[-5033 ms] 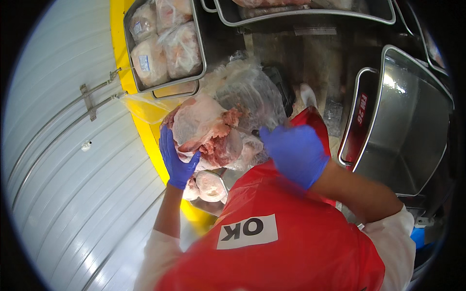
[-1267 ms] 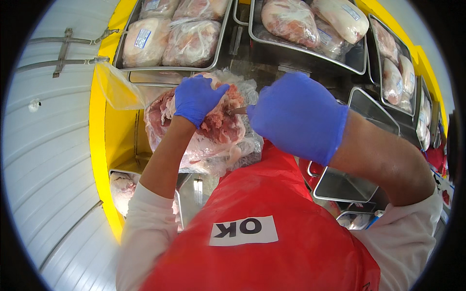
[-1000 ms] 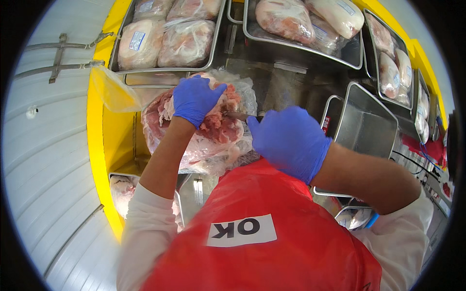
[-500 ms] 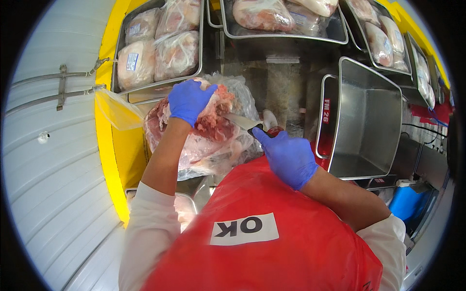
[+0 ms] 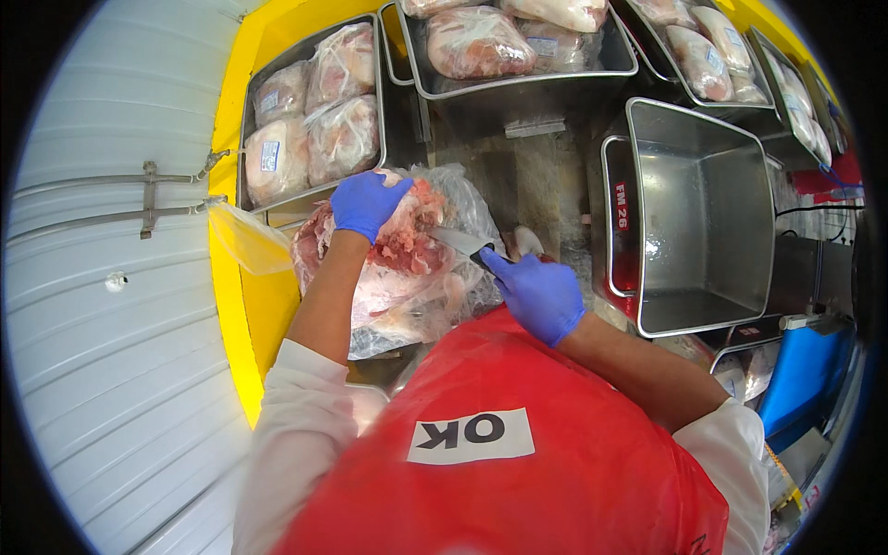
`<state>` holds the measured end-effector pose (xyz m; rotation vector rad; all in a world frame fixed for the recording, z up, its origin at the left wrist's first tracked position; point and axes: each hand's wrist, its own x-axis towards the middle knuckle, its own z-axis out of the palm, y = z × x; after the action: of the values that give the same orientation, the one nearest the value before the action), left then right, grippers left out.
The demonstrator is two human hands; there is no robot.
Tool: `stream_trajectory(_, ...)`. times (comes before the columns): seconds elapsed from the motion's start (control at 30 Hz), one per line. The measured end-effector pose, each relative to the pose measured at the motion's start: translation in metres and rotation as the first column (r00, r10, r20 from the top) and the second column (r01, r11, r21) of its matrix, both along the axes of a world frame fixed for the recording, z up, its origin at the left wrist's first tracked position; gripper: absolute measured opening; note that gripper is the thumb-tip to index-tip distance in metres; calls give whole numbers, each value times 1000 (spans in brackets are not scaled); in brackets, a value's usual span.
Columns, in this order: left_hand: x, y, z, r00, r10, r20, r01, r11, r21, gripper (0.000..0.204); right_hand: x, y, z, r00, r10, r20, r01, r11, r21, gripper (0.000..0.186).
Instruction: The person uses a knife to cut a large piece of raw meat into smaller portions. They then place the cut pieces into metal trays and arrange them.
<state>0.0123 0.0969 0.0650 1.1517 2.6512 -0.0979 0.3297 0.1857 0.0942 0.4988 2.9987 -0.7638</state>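
Note:
A large piece of raw meat [image 5: 398, 254], red and pale with a ragged cut middle, lies on crumpled clear plastic [image 5: 467, 199]. My left hand [image 5: 368, 203], in a blue glove, grips its upper left part with bent fingers. My right hand [image 5: 541, 294], also gloved, is closed round the dark handle of a knife [image 5: 458, 240]. The blade points up and leftward, its tip at or in the ragged flesh; I cannot tell how deep. A small pale lump [image 5: 525, 240] lies behind the handle, partly hidden. My red apron fills the lower middle.
Steel tubs with bagged meat stand at the back left [image 5: 248, 166], back centre [image 5: 527, 88] and back right [image 5: 684, 92]. A steel tub [image 5: 703, 231] with bare inside stands right of my hands. A yellow-edged frame [image 5: 231, 324] borders a white ribbed wall [image 5: 111, 370] with pipes. A blue container [image 5: 805, 370] sits lower right.
My left hand has shifted from the meat's side to its top since five seconds ago. Lately my right hand has moved back from the flesh, exposing more blade. The whole view has shifted.

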Motion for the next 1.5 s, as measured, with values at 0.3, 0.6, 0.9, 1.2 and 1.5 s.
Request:
stream_trajectory(0.3,-7,-70,-29,987,-50,152,-53,792,608,73,-38,16,74,966,252,49,-256,924,284,25)
stream_trajectory(0.6,-35,-98,-56,989,-143,41,97,829,551,64,-66,53,104,868,437,234,-474,871,130,38)
stream_trajectory(0.9,-24,-101,-45,991,-136,20,110,872,477,73,-75,12,111,913,290,288,-306,952,13,41)
stream_trajectory(1.2,-20,-97,-42,990,-54,129,-27,832,554,64,-98,-50,105,945,135,297,-166,983,81,33)
stream_trajectory(1.5,-17,-97,-44,999,-28,29,6,811,585,55,-102,86,43,957,128,261,-8,909,-417,33)
